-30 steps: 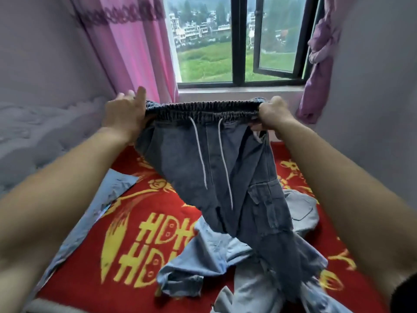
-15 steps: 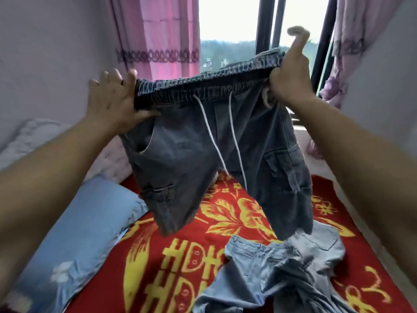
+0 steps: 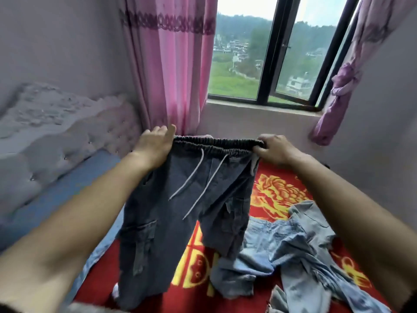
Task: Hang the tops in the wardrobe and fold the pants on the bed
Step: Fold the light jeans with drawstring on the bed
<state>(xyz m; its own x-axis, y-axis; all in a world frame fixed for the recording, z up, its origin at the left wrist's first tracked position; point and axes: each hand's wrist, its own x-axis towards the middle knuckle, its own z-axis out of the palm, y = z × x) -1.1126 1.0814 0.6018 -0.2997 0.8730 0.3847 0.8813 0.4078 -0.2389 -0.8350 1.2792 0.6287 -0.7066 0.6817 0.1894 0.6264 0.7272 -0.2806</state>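
We hold the dark grey cargo pants (image 3: 187,211) above the bed (image 3: 277,193), the waistband level and stretched left to right toward its far edge. The legs hang straight down, hems pointing to the near edge. Our left hand (image 3: 153,147) pinches one waistband end, fingers close together; our right hand (image 3: 274,149) curls its fingers over the other. Light blue jeans (image 3: 293,245) lie crumpled by the right edge.

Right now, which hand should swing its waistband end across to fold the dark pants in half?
Right, probably. The right hand curls firmly over the pants at the waistband, while the left hand has straighter fingers; swinging leftward also clears the jeans.
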